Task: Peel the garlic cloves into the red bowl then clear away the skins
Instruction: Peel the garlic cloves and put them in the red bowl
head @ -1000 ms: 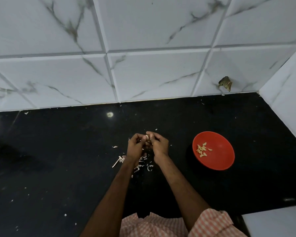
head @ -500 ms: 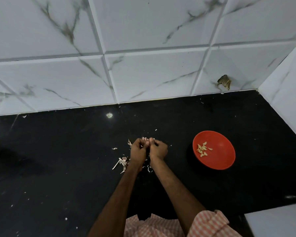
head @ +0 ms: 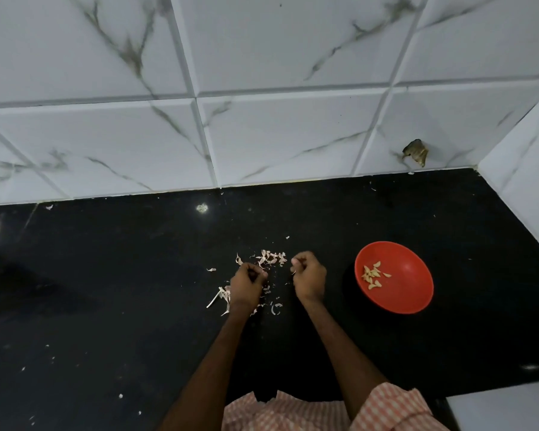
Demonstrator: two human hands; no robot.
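My right grip (head: 309, 276) is clenched, fingers curled in, with a pale scrap (head: 293, 271) showing at its fingertips; I cannot tell whether that is a clove or a bit of skin. My left grip (head: 248, 283) is just beside it, not touching, fingers also curled tight toward the palm. What it holds, if anything, is hidden, so I cannot tell.

Just beyond the gap between the two grips lies a loose heap of garlic skins (head: 271, 259) on the black tabletop (head: 106, 290). More peelings (head: 221, 298) lie by my left wrist, on its outer side and partly under it.

To the outer side of my right grip, apart from it, sits the red bowl (head: 411, 293). The peeled cloves (head: 372, 275) lie inside it, gathered on the side nearer my right grip.

Farther beyond both grips rises the marbled tile wall (head: 293, 135). A dark brown scrap (head: 415, 152) clings to the wall past the bowl.
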